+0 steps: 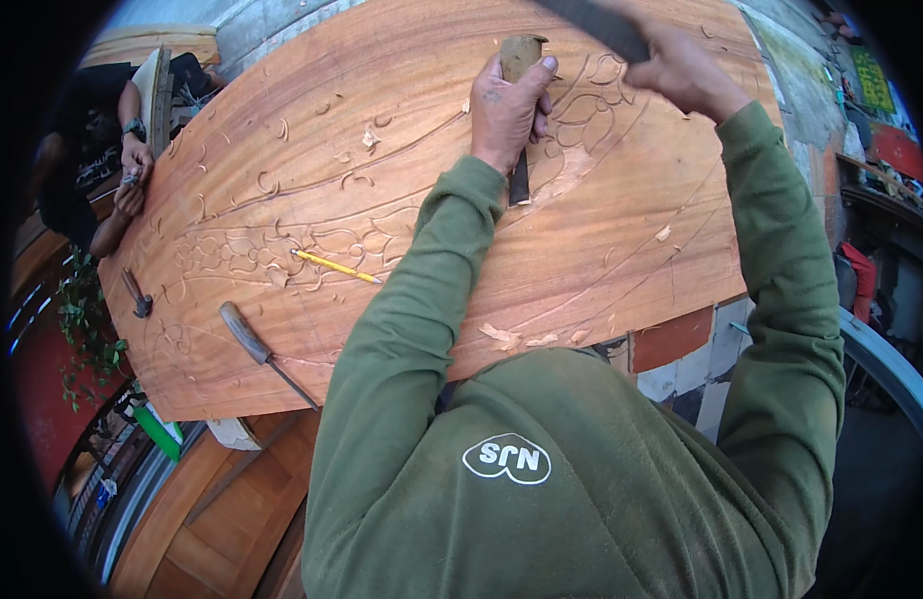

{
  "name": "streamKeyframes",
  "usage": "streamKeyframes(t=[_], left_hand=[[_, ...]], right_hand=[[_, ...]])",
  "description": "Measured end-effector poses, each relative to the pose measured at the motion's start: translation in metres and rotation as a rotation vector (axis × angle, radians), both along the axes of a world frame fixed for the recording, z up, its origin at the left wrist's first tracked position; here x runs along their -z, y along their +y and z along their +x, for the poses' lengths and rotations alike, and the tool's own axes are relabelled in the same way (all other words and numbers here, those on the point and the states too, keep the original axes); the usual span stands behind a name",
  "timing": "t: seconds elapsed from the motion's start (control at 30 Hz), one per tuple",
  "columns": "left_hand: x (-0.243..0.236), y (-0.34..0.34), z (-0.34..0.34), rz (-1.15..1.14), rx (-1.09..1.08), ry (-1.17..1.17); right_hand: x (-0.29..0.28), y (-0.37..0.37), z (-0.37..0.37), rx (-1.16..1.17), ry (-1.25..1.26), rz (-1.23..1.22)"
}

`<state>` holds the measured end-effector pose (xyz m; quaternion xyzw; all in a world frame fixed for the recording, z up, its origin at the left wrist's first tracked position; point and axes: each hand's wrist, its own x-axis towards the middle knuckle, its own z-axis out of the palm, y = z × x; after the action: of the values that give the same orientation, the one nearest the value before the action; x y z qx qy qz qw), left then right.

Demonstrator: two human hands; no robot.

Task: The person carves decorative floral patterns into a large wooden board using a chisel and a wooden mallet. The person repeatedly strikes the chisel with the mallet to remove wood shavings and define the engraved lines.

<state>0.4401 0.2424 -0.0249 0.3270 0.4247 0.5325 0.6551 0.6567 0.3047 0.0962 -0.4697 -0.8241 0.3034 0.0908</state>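
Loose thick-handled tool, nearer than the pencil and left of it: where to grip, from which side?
Probably its thick handle, from above and left: it lies on the board uncovered, while the thin shaft runs toward the near edge, by the sleeve.

The person wears a dark green, long-sleeved sweatshirt (581, 529), its sleeves (407, 290) wrinkled and ending in snug cuffs (473, 180). On its front, a white heart outline (507, 474) surrounds white letters (507, 457). The left hand (506, 118) bears a faint bluish mark (493, 97).
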Motion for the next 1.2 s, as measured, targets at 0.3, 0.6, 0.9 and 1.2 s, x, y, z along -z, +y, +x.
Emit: streamKeyframes(t=[0.3,0.6,0.9,1.2], left_hand=[[0.008,0.003,-0.013,0.027,-0.203,-0.067],[-0.003,0.004,0.009,0.062,0.090,-0.049],[-0.002,0.001,0.011,0.001,0.090,0.063],[0.004,-0.008,0.001,0.001,-0.052,0.019]], right_hand=[[-0.058,-0.011,-0.014,0.514,-0.263,0.085],[0.002,-0.021,0.007,-0.030,0.036,0.200],[0.001,-0.011,0.025,0.585,0.283,-0.252],[-0.017,0.005,-0.015,0.296,0.189,-0.136]])
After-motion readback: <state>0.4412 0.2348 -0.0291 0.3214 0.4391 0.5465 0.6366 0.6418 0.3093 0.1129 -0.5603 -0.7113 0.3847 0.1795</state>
